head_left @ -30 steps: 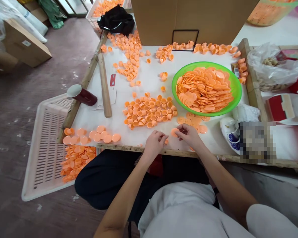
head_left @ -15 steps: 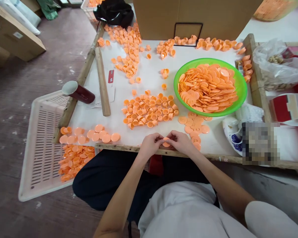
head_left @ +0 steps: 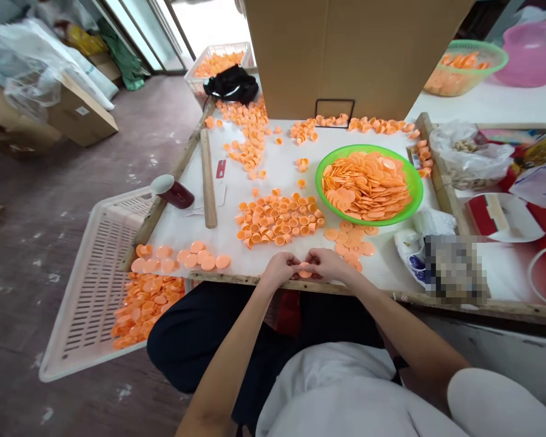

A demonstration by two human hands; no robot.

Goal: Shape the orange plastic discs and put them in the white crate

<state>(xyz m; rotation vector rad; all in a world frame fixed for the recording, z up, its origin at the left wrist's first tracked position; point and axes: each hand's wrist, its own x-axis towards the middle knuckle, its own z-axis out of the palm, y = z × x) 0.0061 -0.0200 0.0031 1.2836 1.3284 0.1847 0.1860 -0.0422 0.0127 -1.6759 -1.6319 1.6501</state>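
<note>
At the table's front edge, my left hand [head_left: 281, 269] and my right hand [head_left: 324, 265] pinch one orange plastic disc [head_left: 304, 271] between them, fingertips almost meeting. Whether a small cup sits under the disc is hidden by the fingers. Just beyond my hands stands a group of small orange cups [head_left: 279, 215], mostly with their openings up. Loose flat discs [head_left: 352, 240] lie to the right, beside my right hand. Behind them a green basin [head_left: 416, 203] is heaped with more discs. Several disc-topped pieces [head_left: 200, 258] rest at the front left edge.
A pale plastic crate [head_left: 88, 303] with orange pieces stands low at the left. A dark red mug [head_left: 177, 193] lies tipped near a wooden stick [head_left: 208, 182]. A large cardboard box [head_left: 341, 54] blocks the back. A wooden rail [head_left: 446, 176] and a patterned dish [head_left: 409, 252] are right.
The head view has tilted up, showing more of the doorway and the back. My hands keep hold of the same orange disc at the table edge.
</note>
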